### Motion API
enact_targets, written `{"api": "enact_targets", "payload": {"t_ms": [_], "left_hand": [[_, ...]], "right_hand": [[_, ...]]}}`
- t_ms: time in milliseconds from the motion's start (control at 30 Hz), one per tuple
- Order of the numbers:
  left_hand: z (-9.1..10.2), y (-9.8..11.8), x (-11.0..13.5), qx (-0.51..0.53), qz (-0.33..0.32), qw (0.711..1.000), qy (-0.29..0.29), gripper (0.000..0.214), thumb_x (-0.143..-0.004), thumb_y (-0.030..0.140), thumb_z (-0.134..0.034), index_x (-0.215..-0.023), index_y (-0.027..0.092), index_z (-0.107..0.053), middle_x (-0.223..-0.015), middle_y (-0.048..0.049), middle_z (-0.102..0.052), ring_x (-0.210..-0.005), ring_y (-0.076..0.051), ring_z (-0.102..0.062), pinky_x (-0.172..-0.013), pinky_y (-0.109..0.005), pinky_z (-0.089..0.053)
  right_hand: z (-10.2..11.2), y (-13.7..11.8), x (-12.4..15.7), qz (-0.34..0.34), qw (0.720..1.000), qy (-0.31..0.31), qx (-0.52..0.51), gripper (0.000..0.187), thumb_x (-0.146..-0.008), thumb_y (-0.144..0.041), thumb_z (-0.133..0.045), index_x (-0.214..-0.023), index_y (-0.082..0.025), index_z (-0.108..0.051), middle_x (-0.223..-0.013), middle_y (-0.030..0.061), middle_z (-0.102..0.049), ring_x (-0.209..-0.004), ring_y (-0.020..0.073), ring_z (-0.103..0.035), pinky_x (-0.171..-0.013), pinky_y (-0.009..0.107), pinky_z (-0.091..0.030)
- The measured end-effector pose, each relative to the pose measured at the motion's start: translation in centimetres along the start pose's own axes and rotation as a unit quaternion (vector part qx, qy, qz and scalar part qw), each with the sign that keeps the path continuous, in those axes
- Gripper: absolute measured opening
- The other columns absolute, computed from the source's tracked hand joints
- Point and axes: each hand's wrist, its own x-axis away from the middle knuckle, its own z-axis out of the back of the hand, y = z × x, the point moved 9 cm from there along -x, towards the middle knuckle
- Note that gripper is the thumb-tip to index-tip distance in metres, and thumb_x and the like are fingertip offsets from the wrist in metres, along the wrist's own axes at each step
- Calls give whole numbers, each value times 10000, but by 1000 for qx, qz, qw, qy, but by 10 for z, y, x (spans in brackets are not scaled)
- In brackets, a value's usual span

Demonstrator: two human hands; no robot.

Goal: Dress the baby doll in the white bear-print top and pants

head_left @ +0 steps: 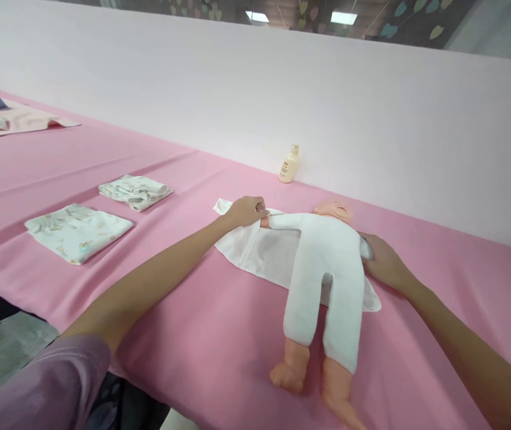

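The doll (329,245) — white-bodied — lies between the left hand (247,211) and right hand (385,263).

Item: pump bottle (288,165), cream, standing at the far edge of the table (201,185), its base on the pink cover. Front marked with a small dark emblem (285,165); below it, fine dark print (284,172), too small to read. Brand: illegible. Other readable wording or numbers: none.
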Motion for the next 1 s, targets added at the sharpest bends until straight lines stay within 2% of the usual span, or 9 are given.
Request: {"api": "enact_targets", "payload": {"t_ms": [67,133,233,500,733,900,1000], "left_hand": [[1,6,1,-4,-12,1000,9,171,-944,408,-663,-928,240,-690,-1028,-33,-795,-905,-233,-707,-755,-335,-498],[3,10,2,-3,-22,1000,17,160,-942,393,-659,-924,238,-693,-1019,-32,-796,-891,-229,-704,-754,-336,-496],[5,13,1,4,-30,999,29,137,-934,365,-658,-918,233,-693,-1016,-32,-798,-887,-227,-703,-767,-339,-494],[17,20,-1,45,-40,997,56,104,-932,333,-645,-929,229,-656,-983,-38,-783,-870,-217,-691,-760,-331,-492],[18,21,-3,63,-43,995,64,138,-938,359,-667,-936,220,-671,-992,-31,-788,-854,-202,-694,-793,-326,-510],[15,23,-5,80,-62,993,66,121,-940,337,-664,-963,219,-667,-981,-35,-775,-861,-200,-687,-814,-324,-512],[14,22,-7,67,-59,995,54,189,-1002,392,-602,-991,215,-665,-1036,-58,-776,-924,-223,-688,-880,-356,-518]], "right_hand": [[-7,10,-2,-6,1000,-14,1,449,-970,-494,-549,-1323,-273,-718,-1295,127,-756,-1133,399,-707,-924,533,-591],[-8,23,-2,-16,1000,8,10,527,-972,-459,-536,-1443,-248,-644,-1366,152,-706,-1228,406,-666,-992,553,-568],[-9,25,-4,-8,999,25,24,560,-966,-412,-523,-1489,-229,-606,-1383,159,-676,-1257,403,-644,-1034,561,-546],[0,-28,-16,3,998,57,39,511,-965,-383,-518,-1443,-229,-616,-1340,163,-678,-1264,408,-631,-984,541,-548],[-23,-76,-34,31,999,25,3,474,-969,-396,-564,-1405,-218,-618,-1335,160,-664,-1278,400,-627,-1058,565,-530],[-35,-87,-48,33,999,18,2,486,-962,-422,-583,-1400,-215,-623,-1327,166,-665,-1291,409,-618,-1040,571,-535],[-40,-86,-52,40,999,13,2,477,-949,-434,-610,-1378,-226,-633,-1319,157,-688,-1275,406,-624,-1032,575,-534]]}}
